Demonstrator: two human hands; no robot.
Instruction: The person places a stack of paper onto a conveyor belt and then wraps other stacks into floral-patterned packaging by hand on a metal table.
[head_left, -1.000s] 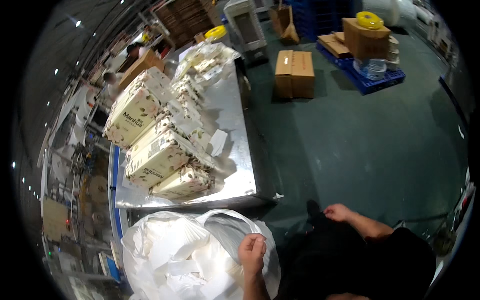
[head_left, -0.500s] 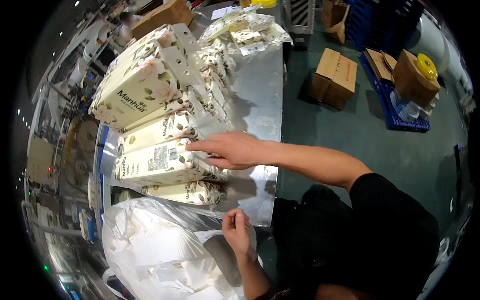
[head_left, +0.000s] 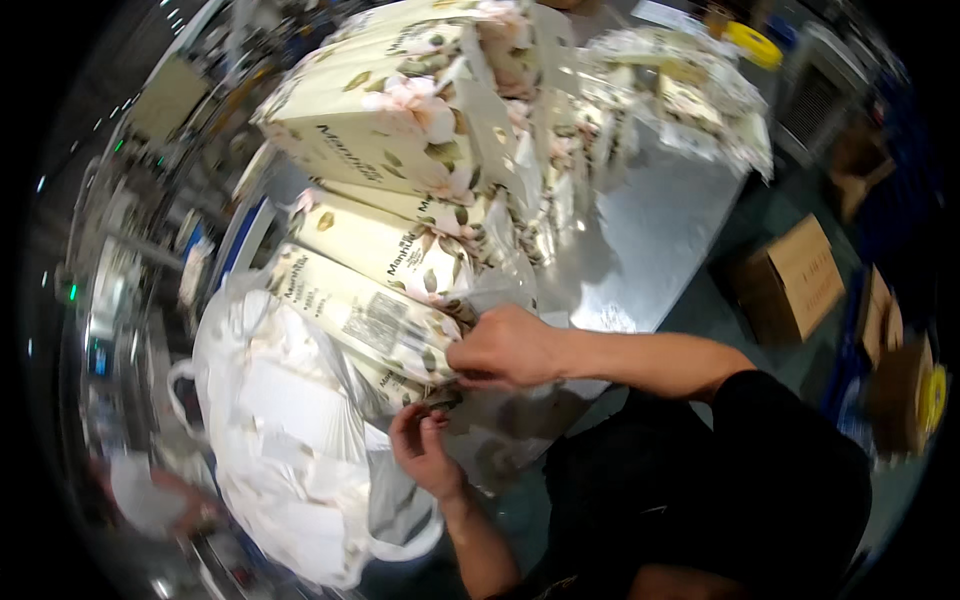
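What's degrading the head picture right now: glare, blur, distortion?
Head view: bright glare on the metal tabletop; head view: blur smears the machinery at left and the cardboard box at right, with the right hand slightly soft; head view: fisheye bending, black corners.

Dark lettering (head_left: 350, 150) marks the big floral pack (head_left: 385, 125) at eleven o'clock and, with a grey code (head_left: 374, 322), the slim pack (head_left: 335, 300) at nine; reddish print (head_left: 820, 268), the box (head_left: 795, 285) at three.

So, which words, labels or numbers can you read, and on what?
I won't copy wording, but print shows here:
Big flowered pack: dark lettering, readable.
Slimmer pack by the right hand: lettering; its code patch and small lines are blurred.
Cardboard box: reddish lettering, too blurred to read.
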